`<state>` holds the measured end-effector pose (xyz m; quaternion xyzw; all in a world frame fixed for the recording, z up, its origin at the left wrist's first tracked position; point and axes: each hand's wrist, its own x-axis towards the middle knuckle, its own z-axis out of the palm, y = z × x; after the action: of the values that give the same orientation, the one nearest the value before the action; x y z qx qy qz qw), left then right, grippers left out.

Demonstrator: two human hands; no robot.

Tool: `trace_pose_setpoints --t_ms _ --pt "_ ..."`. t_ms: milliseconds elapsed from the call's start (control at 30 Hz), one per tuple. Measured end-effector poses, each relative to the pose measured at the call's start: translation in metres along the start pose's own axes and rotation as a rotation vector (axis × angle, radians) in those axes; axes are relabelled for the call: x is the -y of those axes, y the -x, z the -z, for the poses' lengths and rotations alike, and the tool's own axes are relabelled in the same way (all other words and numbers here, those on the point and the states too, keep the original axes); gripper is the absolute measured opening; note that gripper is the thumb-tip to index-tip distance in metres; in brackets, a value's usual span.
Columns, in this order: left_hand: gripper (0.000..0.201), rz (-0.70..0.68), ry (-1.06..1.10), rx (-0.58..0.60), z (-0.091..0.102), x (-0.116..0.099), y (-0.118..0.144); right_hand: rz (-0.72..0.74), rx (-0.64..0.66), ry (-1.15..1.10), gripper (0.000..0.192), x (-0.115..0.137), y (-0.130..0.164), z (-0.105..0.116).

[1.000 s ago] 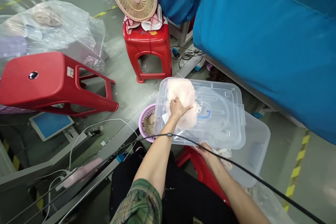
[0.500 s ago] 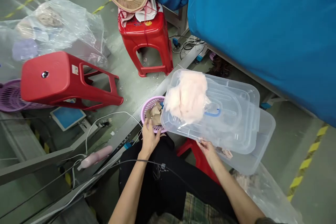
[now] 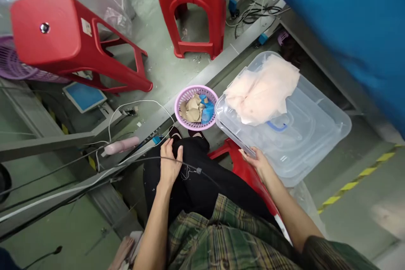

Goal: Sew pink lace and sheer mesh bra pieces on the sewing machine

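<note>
My left hand [image 3: 170,162] hovers over my black-trousered lap, fingers stretched and thumb apart, with nothing in it. Just beyond it on the floor stands a pink plastic basket [image 3: 196,126] holding torn brown paper [image 3: 193,109] and blue scraps [image 3: 207,109]. My right hand [image 3: 257,162] is at the near left edge of a clear plastic box with a lid [image 3: 319,122]; its fingers are extended at the rim, and whether they touch it is hard to tell. On the lid lies a pile of thin peach fabric pieces [image 3: 262,90], partly covering a blue handle [image 3: 276,126].
Two red stools [image 3: 47,29] stand ahead, and another red stool [image 3: 249,177] is beside my right leg. A metal floor beam [image 3: 221,63], loose cables [image 3: 256,12] and a pink cylindrical object [image 3: 122,145] lie around. A blue cover [image 3: 348,17] hangs at the upper right.
My left hand has come away from the basket rim back to my lap. The lid now sits squarer on the box, and my right hand's fingers have loosened at its edge. The view has shifted.
</note>
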<state>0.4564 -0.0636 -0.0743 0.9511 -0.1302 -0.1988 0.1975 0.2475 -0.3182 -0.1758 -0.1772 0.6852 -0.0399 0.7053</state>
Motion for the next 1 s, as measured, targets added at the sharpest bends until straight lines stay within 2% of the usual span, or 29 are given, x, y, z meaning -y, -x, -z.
trace_pose_setpoints --t_ms 67,133,233,300,400,500,567,667,733,833,900,1000 --pt "0.056 0.062 -0.155 -0.066 0.019 0.007 0.018 -0.071 0.002 0.126 0.016 0.0 0.014 0.0" --pt "0.06 0.212 -0.239 -0.088 0.035 0.018 0.033 -0.091 0.02 0.265 0.013 -0.003 0.029 -0.005" --pt "0.064 0.446 -0.074 0.024 0.043 0.04 0.039 -0.049 0.078 0.484 0.013 -0.004 0.047 -0.026" --pt "0.064 0.548 0.077 0.108 0.04 0.052 0.031 -0.004 0.139 0.616 0.018 -0.002 0.053 -0.051" --pt "0.064 0.594 0.197 0.144 0.03 0.06 0.011 0.068 0.267 0.759 0.03 0.003 0.062 -0.1" --pt "0.064 0.641 0.333 0.147 0.024 0.063 -0.004 0.219 0.472 0.923 0.045 0.001 0.079 -0.146" --pt "0.054 0.718 0.473 0.144 0.019 0.07 -0.007 0.333 0.623 1.09 0.044 -0.006 0.095 -0.164" --pt "0.039 0.875 0.581 0.111 0.004 0.09 0.005 0.517 0.741 1.429 0.03 -0.016 0.117 -0.171" --pt "0.035 1.023 0.573 0.099 -0.012 0.103 0.025 0.718 0.757 1.693 0.022 -0.02 0.126 -0.17" --pt "0.033 1.195 0.526 0.153 -0.044 0.112 0.058 1.01 0.782 2.023 0.019 -0.018 0.129 -0.171" --pt "0.036 1.244 0.51 0.219 -0.066 0.112 0.071 1.131 0.816 2.176 0.019 -0.015 0.127 -0.174" --pt "0.033 1.226 0.525 0.329 -0.099 0.111 0.069 1.251 0.848 2.316 0.02 -0.01 0.121 -0.181"
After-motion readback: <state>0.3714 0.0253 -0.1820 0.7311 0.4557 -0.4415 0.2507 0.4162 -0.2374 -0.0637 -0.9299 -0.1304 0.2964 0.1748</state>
